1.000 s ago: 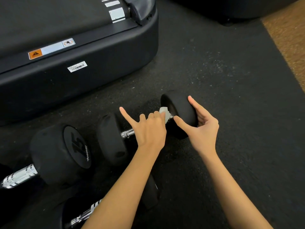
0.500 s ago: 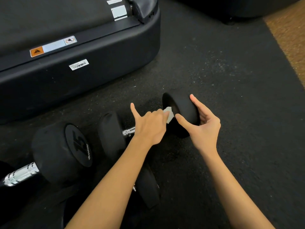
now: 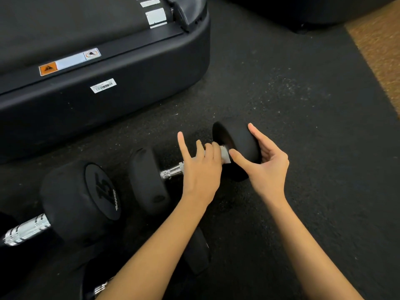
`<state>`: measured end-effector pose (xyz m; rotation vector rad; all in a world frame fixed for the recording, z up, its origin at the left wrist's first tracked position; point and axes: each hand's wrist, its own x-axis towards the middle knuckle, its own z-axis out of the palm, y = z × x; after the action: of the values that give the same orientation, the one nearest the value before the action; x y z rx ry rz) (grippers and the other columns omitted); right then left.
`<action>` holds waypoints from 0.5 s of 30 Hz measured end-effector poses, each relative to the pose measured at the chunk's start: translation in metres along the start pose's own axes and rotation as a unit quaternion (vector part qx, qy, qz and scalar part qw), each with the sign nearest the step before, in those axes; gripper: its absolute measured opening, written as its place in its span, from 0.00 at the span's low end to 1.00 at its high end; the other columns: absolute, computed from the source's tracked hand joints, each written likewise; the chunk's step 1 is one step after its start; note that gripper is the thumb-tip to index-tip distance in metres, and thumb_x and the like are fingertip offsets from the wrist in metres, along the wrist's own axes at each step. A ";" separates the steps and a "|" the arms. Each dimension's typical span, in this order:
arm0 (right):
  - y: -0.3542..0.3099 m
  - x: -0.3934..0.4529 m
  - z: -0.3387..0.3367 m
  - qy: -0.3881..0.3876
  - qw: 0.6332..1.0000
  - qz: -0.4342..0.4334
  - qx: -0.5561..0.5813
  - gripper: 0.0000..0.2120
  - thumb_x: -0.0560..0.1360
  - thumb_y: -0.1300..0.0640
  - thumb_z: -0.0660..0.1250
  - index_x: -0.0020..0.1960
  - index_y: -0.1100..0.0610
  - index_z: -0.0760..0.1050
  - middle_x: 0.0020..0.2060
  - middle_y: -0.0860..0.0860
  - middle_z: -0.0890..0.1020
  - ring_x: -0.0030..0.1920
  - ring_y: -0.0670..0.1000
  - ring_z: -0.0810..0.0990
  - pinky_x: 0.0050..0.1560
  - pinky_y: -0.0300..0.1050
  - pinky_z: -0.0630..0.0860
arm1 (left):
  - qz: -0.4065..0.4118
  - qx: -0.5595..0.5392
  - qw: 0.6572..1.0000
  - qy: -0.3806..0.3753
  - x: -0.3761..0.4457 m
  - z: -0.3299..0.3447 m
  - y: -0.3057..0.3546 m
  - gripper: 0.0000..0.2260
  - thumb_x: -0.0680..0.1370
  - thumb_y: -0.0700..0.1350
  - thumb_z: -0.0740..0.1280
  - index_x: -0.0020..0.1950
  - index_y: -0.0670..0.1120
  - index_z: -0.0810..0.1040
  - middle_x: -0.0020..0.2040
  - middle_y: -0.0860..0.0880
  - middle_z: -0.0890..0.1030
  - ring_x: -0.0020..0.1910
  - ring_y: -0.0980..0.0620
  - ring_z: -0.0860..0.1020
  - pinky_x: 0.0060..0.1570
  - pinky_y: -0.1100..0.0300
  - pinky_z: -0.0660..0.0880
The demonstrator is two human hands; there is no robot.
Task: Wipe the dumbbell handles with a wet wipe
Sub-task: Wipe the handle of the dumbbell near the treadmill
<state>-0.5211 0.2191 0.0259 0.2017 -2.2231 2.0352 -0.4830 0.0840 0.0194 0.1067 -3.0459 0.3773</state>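
A black dumbbell lies on the rubber floor, its chrome handle (image 3: 172, 171) showing between two round heads. My left hand (image 3: 201, 169) is wrapped over the handle's right part with a white wet wipe (image 3: 225, 154) pressed under the fingers, index finger lifted. My right hand (image 3: 267, 163) cups the right head (image 3: 240, 141), thumb at its inner face, fingers over the top. The handle under my left hand is hidden.
A larger dumbbell marked 15 (image 3: 82, 202) lies to the left, with a third dumbbell (image 3: 101, 286) partly under my left forearm. A black treadmill base (image 3: 108, 100) fills the upper left. Brown carpet (image 3: 381, 40) borders the mat at the right.
My left hand with the wipe has shifted slightly along the handle against the right head, its index finger lifting straighter. My right hand stays on the head.
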 end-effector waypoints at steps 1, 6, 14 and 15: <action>0.000 0.000 0.000 0.001 1.000 -0.001 -0.002 0.31 0.66 0.62 0.80 0.68 0.55 0.76 0.62 0.45 0.80 0.65 0.41 0.77 0.68 0.49 0.74 | 0.003 0.004 1.000 0.007 -0.003 -0.001 -0.002 0.23 0.79 0.42 0.53 0.74 0.37 0.62 0.68 0.41 0.72 0.71 0.39 0.68 0.67 0.24 0.41; 0.002 0.000 0.000 0.009 1.000 -0.010 -0.007 0.32 0.65 0.61 0.81 0.67 0.57 0.76 0.61 0.47 0.81 0.64 0.42 0.78 0.67 0.48 0.74 | 0.047 0.041 0.998 0.019 -0.020 -0.010 0.004 0.26 0.80 0.40 0.46 0.78 0.35 0.53 0.77 0.36 0.61 0.75 0.37 0.62 0.69 0.28 0.38; 0.000 0.001 -0.001 0.004 1.000 -0.011 -0.004 0.32 0.65 0.62 0.81 0.67 0.58 0.76 0.61 0.47 0.81 0.63 0.42 0.78 0.66 0.46 0.75 | 0.021 0.024 0.999 0.034 0.002 -0.003 0.017 0.25 0.79 0.38 0.48 0.76 0.32 0.57 0.73 0.33 0.65 0.74 0.38 0.64 0.76 0.43 0.54; 0.001 0.001 -0.002 0.004 1.000 -0.012 -0.005 0.32 0.65 0.62 0.81 0.67 0.58 0.76 0.61 0.47 0.81 0.64 0.41 0.78 0.66 0.46 0.75 | 0.020 0.027 0.999 0.037 -0.001 0.001 0.016 0.25 0.78 0.37 0.45 0.75 0.33 0.60 0.73 0.34 0.67 0.74 0.39 0.65 0.75 0.44 0.57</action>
<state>-0.5224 0.2207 0.0257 0.2184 -2.2145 2.0098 -0.4829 0.0989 0.0147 0.0325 -2.9689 0.4555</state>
